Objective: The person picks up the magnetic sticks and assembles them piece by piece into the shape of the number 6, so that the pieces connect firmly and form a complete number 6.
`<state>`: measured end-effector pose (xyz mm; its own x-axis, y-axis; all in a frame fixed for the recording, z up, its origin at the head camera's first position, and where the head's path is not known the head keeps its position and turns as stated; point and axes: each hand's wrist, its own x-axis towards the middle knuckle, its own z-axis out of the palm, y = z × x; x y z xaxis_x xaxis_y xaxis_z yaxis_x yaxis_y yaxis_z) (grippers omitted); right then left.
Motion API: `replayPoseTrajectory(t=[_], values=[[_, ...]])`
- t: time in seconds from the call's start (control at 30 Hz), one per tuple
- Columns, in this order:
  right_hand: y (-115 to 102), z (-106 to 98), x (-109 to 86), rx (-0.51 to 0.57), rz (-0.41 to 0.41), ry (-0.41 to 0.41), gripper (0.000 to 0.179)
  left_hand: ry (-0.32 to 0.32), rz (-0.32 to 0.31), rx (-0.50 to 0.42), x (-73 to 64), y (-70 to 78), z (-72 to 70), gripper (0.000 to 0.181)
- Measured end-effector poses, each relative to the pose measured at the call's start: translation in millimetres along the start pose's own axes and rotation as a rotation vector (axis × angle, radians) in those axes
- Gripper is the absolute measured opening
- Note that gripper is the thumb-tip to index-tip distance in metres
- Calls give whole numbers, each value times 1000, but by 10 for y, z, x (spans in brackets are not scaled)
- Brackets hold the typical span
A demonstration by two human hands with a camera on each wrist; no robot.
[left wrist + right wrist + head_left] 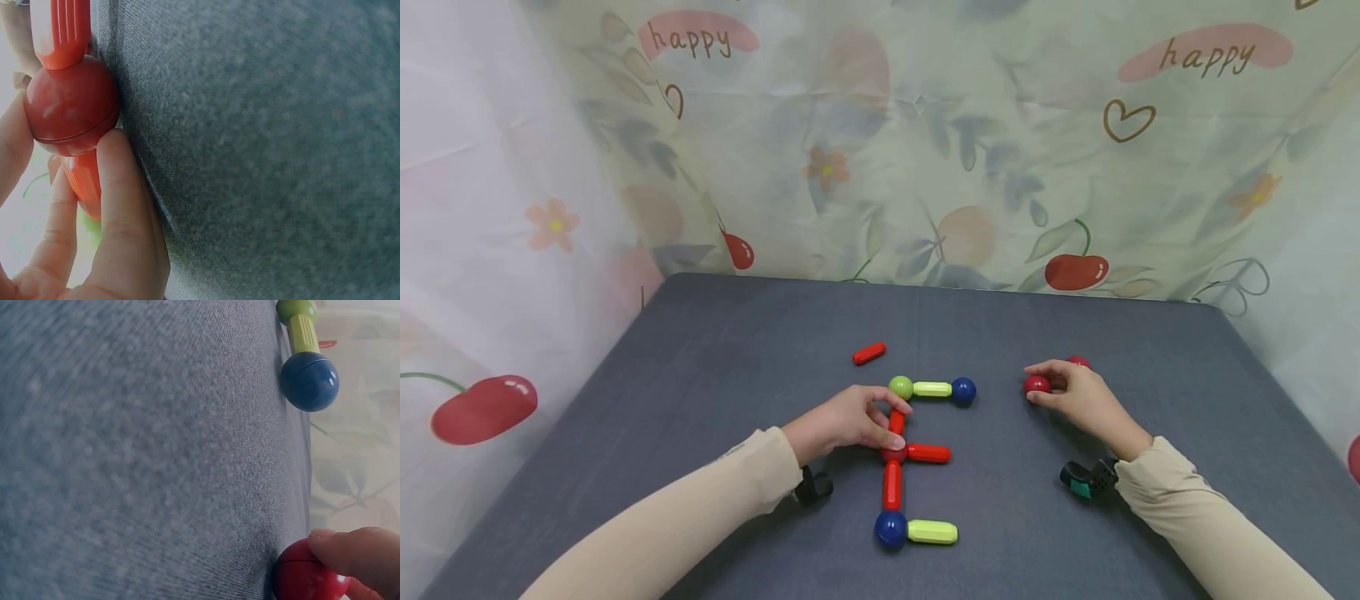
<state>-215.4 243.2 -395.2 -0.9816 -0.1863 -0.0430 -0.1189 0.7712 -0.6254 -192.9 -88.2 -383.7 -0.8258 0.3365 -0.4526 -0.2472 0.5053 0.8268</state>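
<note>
My left hand (853, 419) pinches the dark red ball (72, 106) in the middle of a figure of balls and rods. From that ball, one red rod (928, 453) points right, another red rod (892, 486) runs down to a blue ball (891, 529), and a third red rod (897, 422) runs up towards a green ball (901, 387). My fingers partly cover the ball and the upper rod in the head view. Over on the right, my right hand (1086, 402) pinches a loose red ball (1037, 384) between thumb and fingers, low at the cloth.
A yellow-green rod (932, 389) joins the green ball to a second blue ball (963, 392); another yellow-green rod (932, 532) sticks out from the lower blue ball. Behind the figure lies a loose red rod (869, 353). Another red ball (1078, 362) sits just behind my right hand.
</note>
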Motion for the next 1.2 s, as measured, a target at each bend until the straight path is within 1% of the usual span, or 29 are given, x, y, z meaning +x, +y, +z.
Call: replayPoseTrajectory(t=[0.3,0.6,0.73,0.9,1.2], values=[[-2,-5,-8,4,-5,-1,41,-2,-1,-2,-1,4,2,42],[-43,-1,-27,12,15,-27,42,1,9,18,-11,9,9,43],[-134,16,-59,28,2,-31,42,-2,10,20,-11,6,7,43],[-307,54,-131,57,-35,-38,40,-3,-1,10,1,1,0,42],[-532,199,-258,93,-78,-64,37,1,-2,3,-9,5,3,42]])
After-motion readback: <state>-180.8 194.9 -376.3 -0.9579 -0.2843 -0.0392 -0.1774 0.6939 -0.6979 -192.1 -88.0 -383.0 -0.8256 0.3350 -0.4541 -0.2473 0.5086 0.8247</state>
